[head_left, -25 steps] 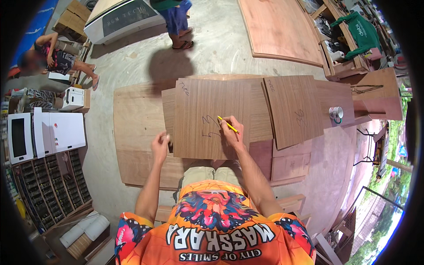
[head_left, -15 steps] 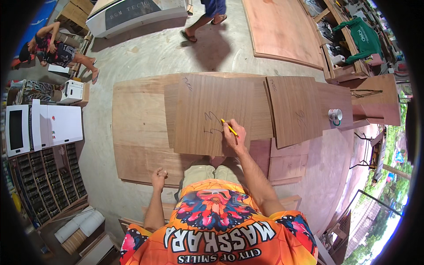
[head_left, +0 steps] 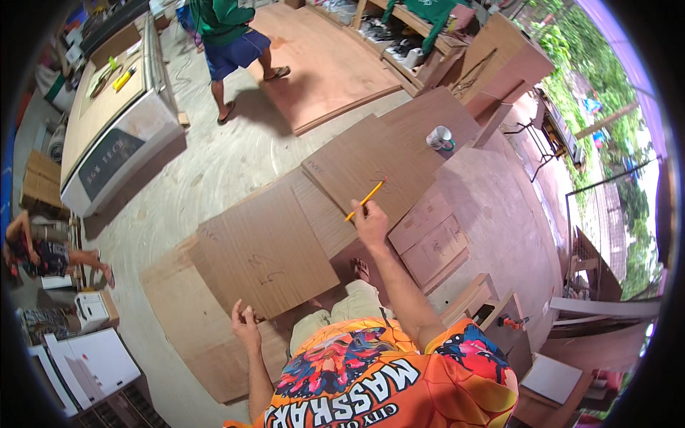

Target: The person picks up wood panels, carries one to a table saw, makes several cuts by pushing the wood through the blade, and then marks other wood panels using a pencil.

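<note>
My right hand [head_left: 372, 225] pinches a yellow pencil [head_left: 365, 200], held slanting above the front part of the right wood panel [head_left: 389, 153]. The pencil's reddish end lies over dark marks on that panel. To the left lies another brown wood-grain panel [head_left: 246, 246] with large dark handwritten marks across its middle. Beside this panel's near left edge is my left hand [head_left: 245, 327], fingers loosely bent and apart with nothing visible in them. Whether its fingertips touch the panel edge I cannot tell.
Under the panels lies a pale plywood sheet [head_left: 175, 296]. A white mug [head_left: 438, 137] stands on the far right panel. Beyond, a person in a green top [head_left: 217, 28] stands partly on a large plywood sheet [head_left: 321, 78]. Pinkish boards [head_left: 432, 246] lie right of my feet.
My view has turned and shifted right. My right hand has left the marks on the left panel for the right panel, the pencil now turned over. My left hand has come closer to the left panel.
</note>
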Motion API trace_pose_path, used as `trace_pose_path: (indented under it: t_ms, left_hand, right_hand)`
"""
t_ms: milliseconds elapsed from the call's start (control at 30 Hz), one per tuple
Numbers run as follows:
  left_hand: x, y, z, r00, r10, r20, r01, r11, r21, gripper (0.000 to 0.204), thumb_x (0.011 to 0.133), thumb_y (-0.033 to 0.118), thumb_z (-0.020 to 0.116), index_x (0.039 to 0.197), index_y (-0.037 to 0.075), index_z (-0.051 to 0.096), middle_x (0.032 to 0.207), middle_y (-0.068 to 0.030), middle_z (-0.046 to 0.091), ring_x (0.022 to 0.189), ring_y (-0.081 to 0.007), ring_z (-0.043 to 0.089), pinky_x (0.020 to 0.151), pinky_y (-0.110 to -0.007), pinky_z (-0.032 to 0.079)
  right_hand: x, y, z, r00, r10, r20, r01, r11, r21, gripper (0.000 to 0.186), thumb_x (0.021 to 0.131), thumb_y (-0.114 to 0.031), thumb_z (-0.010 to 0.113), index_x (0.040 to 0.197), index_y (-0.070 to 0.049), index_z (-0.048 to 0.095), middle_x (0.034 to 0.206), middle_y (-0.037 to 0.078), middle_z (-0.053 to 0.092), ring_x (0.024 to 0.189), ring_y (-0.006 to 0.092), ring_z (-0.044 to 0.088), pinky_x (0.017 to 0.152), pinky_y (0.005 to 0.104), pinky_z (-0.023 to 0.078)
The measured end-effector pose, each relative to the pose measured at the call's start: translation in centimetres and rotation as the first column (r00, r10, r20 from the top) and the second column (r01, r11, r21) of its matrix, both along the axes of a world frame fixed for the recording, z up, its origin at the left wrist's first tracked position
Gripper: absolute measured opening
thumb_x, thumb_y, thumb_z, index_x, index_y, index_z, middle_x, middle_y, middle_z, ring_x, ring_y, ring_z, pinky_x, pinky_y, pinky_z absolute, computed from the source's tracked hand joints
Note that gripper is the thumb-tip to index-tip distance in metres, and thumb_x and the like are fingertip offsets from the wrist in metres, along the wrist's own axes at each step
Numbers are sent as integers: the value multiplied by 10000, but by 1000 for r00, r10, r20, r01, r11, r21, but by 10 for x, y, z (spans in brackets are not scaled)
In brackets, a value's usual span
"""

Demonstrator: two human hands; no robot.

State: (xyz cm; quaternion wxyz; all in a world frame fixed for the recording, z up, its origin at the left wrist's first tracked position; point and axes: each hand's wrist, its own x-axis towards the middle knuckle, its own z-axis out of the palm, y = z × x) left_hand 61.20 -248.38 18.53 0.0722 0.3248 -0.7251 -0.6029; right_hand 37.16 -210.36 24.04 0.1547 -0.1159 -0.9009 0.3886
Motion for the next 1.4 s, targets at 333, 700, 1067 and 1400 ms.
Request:
trace_pose_path:
  t_ms: [333, 700, 1067, 1400]
  left_hand:
    - [-109, 156, 24, 956, -271, -112, 278, 959, 50, 431, 958, 23, 685, 1384, 0, 618, 1132, -86, 718, 1006, -150, 677, 896, -295, 546]
    - [-134, 322, 33, 864, -479, 155, 454, 874, 172, 650, 948, 89, 736, 1521, 8, 439, 1170, -134, 722, 960, -161, 675, 845, -294, 544]
    - [-142, 343, -3, 882, -260, 392, 259, 964, 58, 647, 879, 231, 812, 1433, -1, 572, 1203, -165, 740, 1103, -218, 703, 971, -368, 545]
    - [-220, 371, -59, 941, -29, 337, 78, 988, -131, 714, 827, 258, 816, 1380, -112, 555, 1301, -285, 667, 1241, -381, 644, 1061, -425, 494]
  right_hand:
    - [-103, 254, -18, 972, -184, 143, 113, 909, 401, 324, 954, -379, 685, 971, -57, 652, 943, 171, 702, 903, 416, 694, 746, 547, 543]
    - [-188, 344, -106, 994, -90, 60, 70, 958, 278, 266, 936, -362, 711, 1041, -118, 695, 1058, 118, 692, 1030, 351, 653, 820, 501, 540]
    - [-129, 364, -110, 984, 56, 170, -73, 993, 92, 314, 988, -315, 645, 1177, -64, 642, 1100, 193, 667, 1049, 414, 620, 889, 504, 507]
    - [-136, 317, -111, 880, 153, 450, -296, 917, 267, 588, 892, -452, 715, 1240, 10, 608, 1217, 249, 622, 1208, 427, 569, 1000, 562, 471]
